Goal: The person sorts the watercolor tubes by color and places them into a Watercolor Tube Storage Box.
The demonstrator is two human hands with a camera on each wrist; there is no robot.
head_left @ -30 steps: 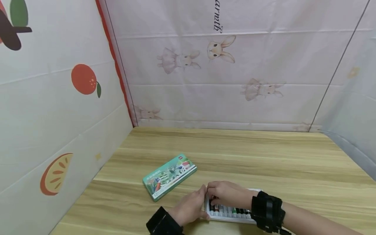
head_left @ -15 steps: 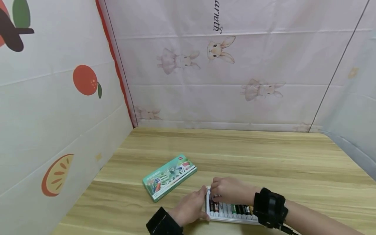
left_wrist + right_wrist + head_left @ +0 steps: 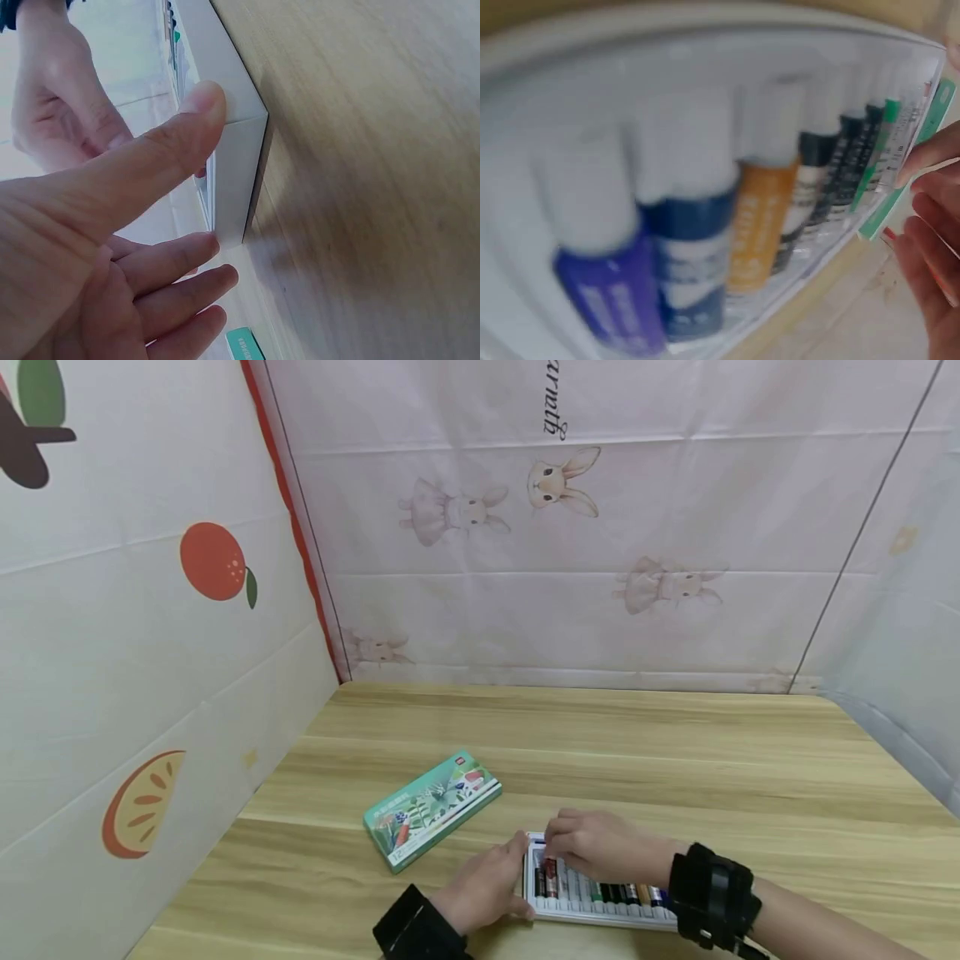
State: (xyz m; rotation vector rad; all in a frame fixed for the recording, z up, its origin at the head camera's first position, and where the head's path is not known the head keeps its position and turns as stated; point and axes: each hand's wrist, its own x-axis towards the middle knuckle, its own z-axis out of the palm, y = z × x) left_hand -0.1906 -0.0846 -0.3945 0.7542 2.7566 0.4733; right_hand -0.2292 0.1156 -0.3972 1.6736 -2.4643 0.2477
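A white tray point(image 3: 585, 917) of paint tubes lies near the table's front. My left hand point(image 3: 487, 885) grips its left end; in the left wrist view the thumb presses one corner and a fingertip touches the other. My right hand point(image 3: 600, 845) is over the tray's left half with fingers bent. Its fingertips are hidden, so whether they pinch a tube is unclear. A red-brown tube point(image 3: 551, 880) lies just left of them, beside a dark one. The right wrist view shows a purple tube point(image 3: 619, 292), a dark blue tube point(image 3: 694, 277) and an orange tube point(image 3: 761, 225), all white-capped.
A green illustrated box point(image 3: 433, 810) lies angled on the wooden table point(image 3: 675, 760), behind and left of the tray. Printed cloth walls, a left one point(image 3: 247, 693) and a back one point(image 3: 465, 618), border the table; another stands at right.
My right hand has shifted right and slightly away along the tray, uncovering the dark and red-brown tubes at its left end. The left hand and the green box stay in place.
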